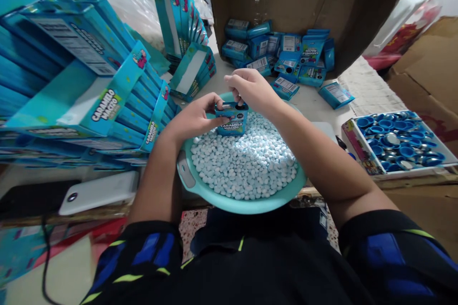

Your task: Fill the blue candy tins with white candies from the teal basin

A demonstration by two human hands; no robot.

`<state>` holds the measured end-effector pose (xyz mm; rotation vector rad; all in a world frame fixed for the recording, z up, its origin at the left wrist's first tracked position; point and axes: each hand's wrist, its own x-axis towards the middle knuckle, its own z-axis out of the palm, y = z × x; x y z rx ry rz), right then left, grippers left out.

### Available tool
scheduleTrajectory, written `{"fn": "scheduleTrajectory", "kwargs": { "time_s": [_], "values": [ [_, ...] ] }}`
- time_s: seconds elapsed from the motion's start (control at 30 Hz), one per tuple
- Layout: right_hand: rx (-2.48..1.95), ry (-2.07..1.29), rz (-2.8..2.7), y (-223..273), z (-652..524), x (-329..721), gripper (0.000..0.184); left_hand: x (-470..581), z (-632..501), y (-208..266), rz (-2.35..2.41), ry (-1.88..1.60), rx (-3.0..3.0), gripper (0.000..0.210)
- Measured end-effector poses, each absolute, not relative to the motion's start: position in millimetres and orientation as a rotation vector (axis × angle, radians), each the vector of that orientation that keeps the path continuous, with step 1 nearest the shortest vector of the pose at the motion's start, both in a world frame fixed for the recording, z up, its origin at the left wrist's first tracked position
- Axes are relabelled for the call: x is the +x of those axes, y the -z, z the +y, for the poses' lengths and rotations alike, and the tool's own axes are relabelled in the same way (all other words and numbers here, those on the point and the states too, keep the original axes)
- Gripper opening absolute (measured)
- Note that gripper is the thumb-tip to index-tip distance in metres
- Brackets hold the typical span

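My left hand [203,116] grips a small blue candy box [232,126] marked "Caramelo Macizo", thumb across its front. The box is upright, low over or touching a heap of pale blue and white candies [246,162]. They fill a turquoise basin [243,205] close to my body. My right hand [246,86] is just above the box, fingers curled together, one fingertip at its top edge. Whatever those fingers may hold is hidden.
Stacked blue display boxes [107,105] rise on the left, near a white phone [100,193]. Several blue packs [286,57] lie against a large cardboard box [307,0] at the back. A shallow box of round blue-and-silver pieces [397,138] is at right.
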<state>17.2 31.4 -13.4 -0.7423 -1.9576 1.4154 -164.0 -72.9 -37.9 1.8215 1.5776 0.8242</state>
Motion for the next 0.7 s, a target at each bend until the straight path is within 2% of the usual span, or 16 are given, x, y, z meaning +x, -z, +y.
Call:
{"fn": "scheduleTrajectory", "kwargs": {
  "time_s": [0.33, 0.7],
  "values": [
    [-0.665, -1.687, -1.656, 6, 32, 21, 0.037, -166, -71, 42, 1.577, -0.834, 1.839, 0.04],
    [-0.688, -1.779, -1.459, 4, 32, 18, 0.038, -166, -71, 43, 1.574, -0.843, 1.832, 0.038]
  ]
}}
